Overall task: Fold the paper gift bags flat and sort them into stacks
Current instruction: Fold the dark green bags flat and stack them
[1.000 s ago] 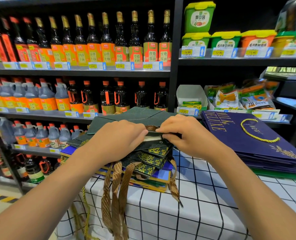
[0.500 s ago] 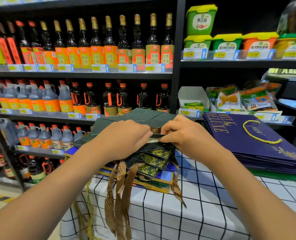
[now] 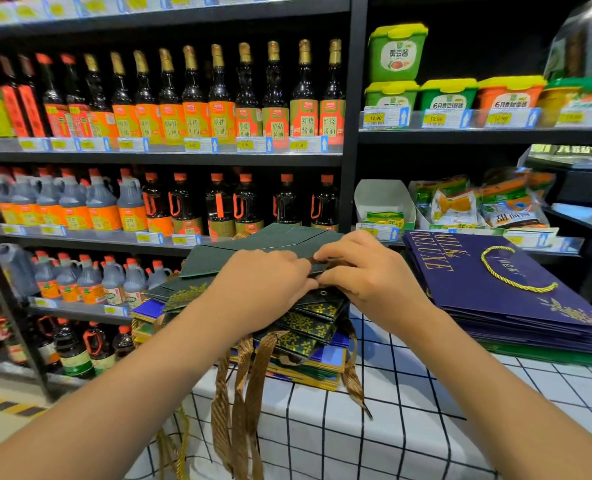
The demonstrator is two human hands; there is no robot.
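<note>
Left hand [image 3: 266, 289] and right hand [image 3: 367, 271] meet atop the green bag [image 3: 253, 247], fingers curled, pinching its top edge on the left stack [image 3: 308, 327] on the table [image 3: 408, 410]; uneven pressure could skew the fold or topple the overhanging stack; fingertips and the handle are hidden

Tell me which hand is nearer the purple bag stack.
Right. The right hand sits just left of the purple bag stack; the left hand lies farther left, beyond it.
</note>
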